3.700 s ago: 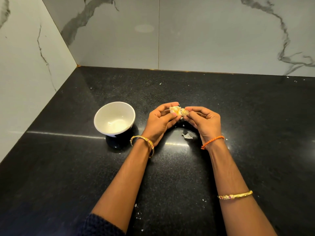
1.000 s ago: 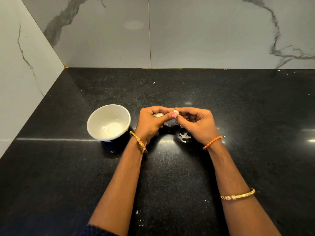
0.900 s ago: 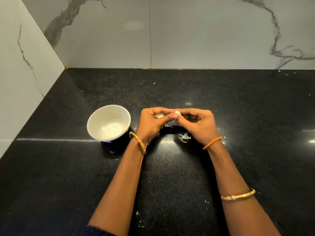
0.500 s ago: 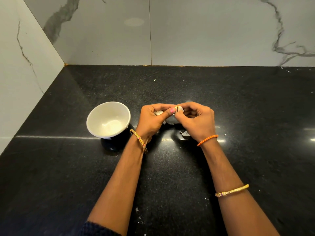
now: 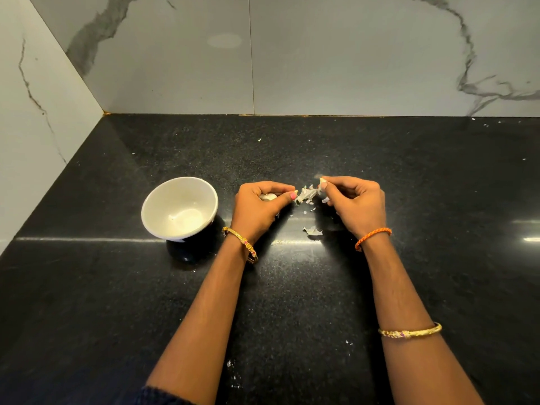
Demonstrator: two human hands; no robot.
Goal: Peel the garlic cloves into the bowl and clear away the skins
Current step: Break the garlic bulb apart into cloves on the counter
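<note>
1. Seen from above, two bare forearms reach away from the viewer across a black counter (image 5: 409,176) that meets grey-veined marble walls at the far side and on the left.
2. The left hand (image 5: 257,209) is curled, thumb and fingers closed around pale garlic (image 5: 268,197), which shows only as a small rounded patch inside the grip.
3. The right hand (image 5: 355,204) sits just to the right, apart from the left; its thumb and fingertips pinch a small pale piece (image 5: 322,180), too small to tell whether it is clove or skin.
4. Papery skin (image 5: 306,194) hangs in the gap between the two hands, with tiny flakes just below it.
5. Another skin scrap (image 5: 312,230) lies on the counter nearer the viewer, between the wrists.
6. A white bowl (image 5: 152,206) stands just left of the left hand; no garlic is visible inside.
7. A gold bangle circles each arm, and an orange thread band circles the right wrist.
</note>
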